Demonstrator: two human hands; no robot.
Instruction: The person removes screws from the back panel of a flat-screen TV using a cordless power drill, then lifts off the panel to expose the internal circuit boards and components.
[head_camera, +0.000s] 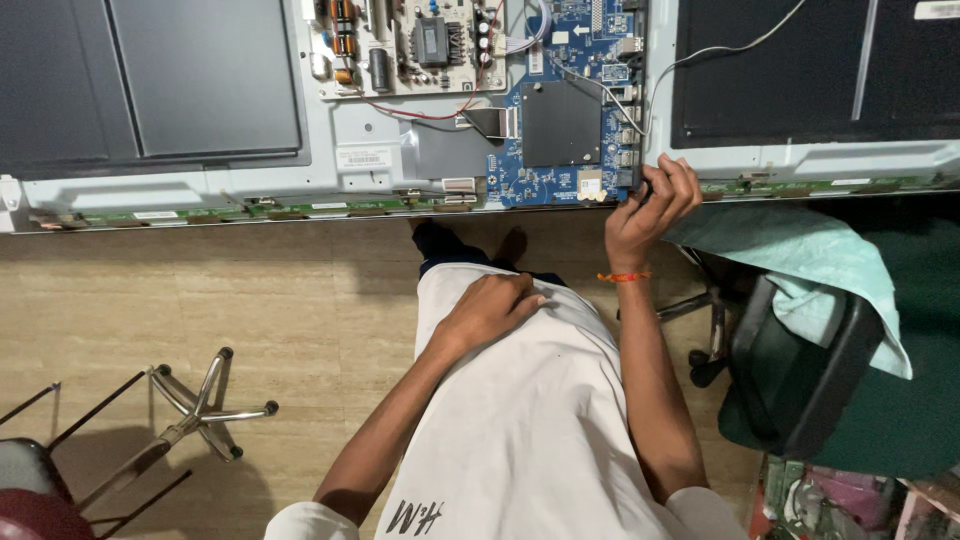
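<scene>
Your right hand (648, 205) curls its fingers onto the lower right corner of the blue circuit board (565, 120), pinching its edge; your left hand (490, 310) rests loosely open on your white shirt (530, 420). That board sits inside the opened flat panel's grey metal back (380, 150), beside a pale power board (410, 45) studded with cylindrical parts.

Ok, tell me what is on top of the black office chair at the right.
A pale green cloth is draped over the black chair, hanging down its back. The cloth hides whatever lies under it. The right hand is beside it, at the blue circuit board's edge.
</scene>
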